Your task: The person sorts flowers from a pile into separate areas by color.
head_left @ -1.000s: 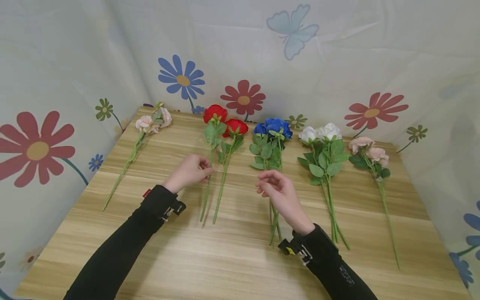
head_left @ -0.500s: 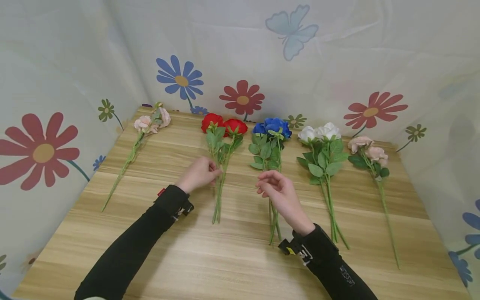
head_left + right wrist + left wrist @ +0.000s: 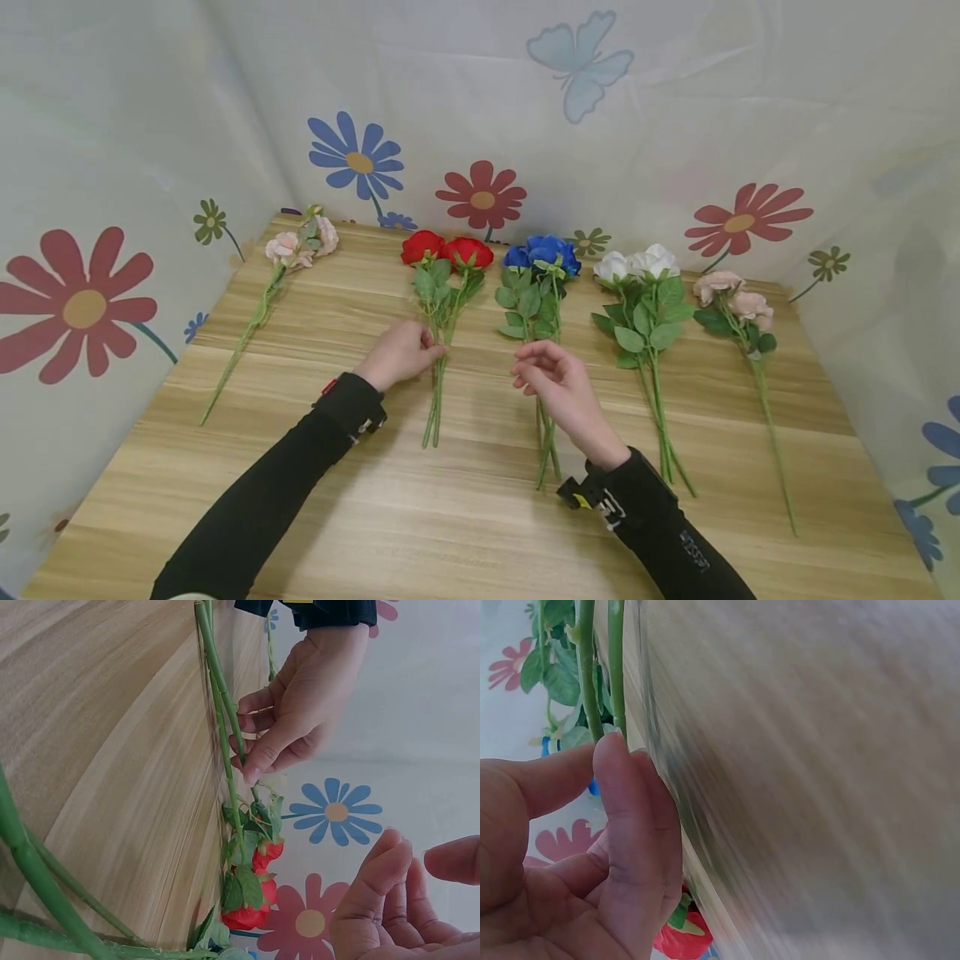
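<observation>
Two red artificial roses [image 3: 468, 252] lie side by side on the wooden table, their stems crossing near the lower ends. My left hand [image 3: 401, 353] pinches a red rose stem below the leaves; the right wrist view also shows thumb and fingertips at that stem [image 3: 232, 735]. Part of the stem is hidden behind the fingers in the left wrist view. My right hand [image 3: 566, 393] hovers over the stems of the blue roses [image 3: 551, 255], fingers loosely bent and holding nothing. A gap shows between its thumb and fingers [image 3: 386, 870] in the right wrist view.
White roses [image 3: 654, 261] with crossing stems lie right of the blue ones. A pink flower stem [image 3: 763, 400] lies at the far right, another pink flower [image 3: 285, 248] at the far left. A flower-printed curtain [image 3: 450, 75] surrounds the table [image 3: 420, 533].
My left hand has moved right with the left red rose, whose bloom and stem now lie against the other red rose. The right hand has stayed in place.
</observation>
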A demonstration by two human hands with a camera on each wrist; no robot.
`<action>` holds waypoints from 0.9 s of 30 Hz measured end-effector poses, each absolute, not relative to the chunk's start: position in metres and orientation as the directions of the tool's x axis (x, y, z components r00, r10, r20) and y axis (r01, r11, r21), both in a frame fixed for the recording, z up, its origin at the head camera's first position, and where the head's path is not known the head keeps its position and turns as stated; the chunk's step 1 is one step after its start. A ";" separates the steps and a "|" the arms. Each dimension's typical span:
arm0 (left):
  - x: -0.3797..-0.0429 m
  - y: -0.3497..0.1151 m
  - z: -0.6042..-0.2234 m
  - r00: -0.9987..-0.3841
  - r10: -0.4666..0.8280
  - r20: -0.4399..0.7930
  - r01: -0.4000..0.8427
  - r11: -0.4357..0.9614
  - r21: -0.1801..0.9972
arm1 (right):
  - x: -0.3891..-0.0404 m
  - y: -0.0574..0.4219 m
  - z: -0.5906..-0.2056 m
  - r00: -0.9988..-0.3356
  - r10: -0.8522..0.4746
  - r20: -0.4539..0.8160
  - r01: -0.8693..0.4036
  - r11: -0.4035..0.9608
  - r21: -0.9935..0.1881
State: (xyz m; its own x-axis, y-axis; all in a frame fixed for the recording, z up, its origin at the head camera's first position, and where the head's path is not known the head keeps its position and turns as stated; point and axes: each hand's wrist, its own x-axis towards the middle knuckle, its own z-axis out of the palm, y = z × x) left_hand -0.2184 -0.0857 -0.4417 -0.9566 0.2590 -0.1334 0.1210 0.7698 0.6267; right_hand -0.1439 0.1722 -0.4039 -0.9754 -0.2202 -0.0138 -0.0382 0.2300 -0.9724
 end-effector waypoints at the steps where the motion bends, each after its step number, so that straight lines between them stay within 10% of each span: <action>1: -0.218 -0.086 -0.441 -0.956 0.259 -0.134 0.121 0.771 0.625 | -0.144 0.172 -0.404 -0.975 -0.221 -0.013 -0.039 0.230 -0.972; 27: -0.205 -0.090 -0.434 -0.961 0.274 -0.034 0.215 0.822 0.527 | -0.148 0.191 -0.413 -0.978 -0.206 -0.015 -0.048 0.294 -0.955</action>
State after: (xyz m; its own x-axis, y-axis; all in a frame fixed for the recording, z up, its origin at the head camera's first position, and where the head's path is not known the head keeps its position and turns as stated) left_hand -0.2048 -0.0903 -0.4339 -0.9612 0.2739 -0.0343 0.2154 0.8222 0.5269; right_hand -0.1480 0.1913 -0.4129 -0.9784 -0.2063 -0.0147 -0.0476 0.2937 -0.9547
